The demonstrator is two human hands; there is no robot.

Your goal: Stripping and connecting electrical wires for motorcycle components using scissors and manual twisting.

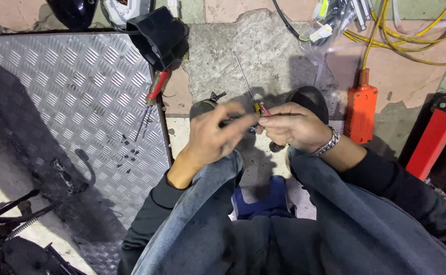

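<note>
We log: right hand (291, 125) clenched on a thin screwdriver (247, 84), yellow-red handle, long bare shaft; left hand (210, 137) fingers curled, touching its handle.

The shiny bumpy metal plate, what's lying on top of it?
On the metal plate lie a red-handled screwdriver and scattered small screws. The shadowed left part is too dark to see.
</note>
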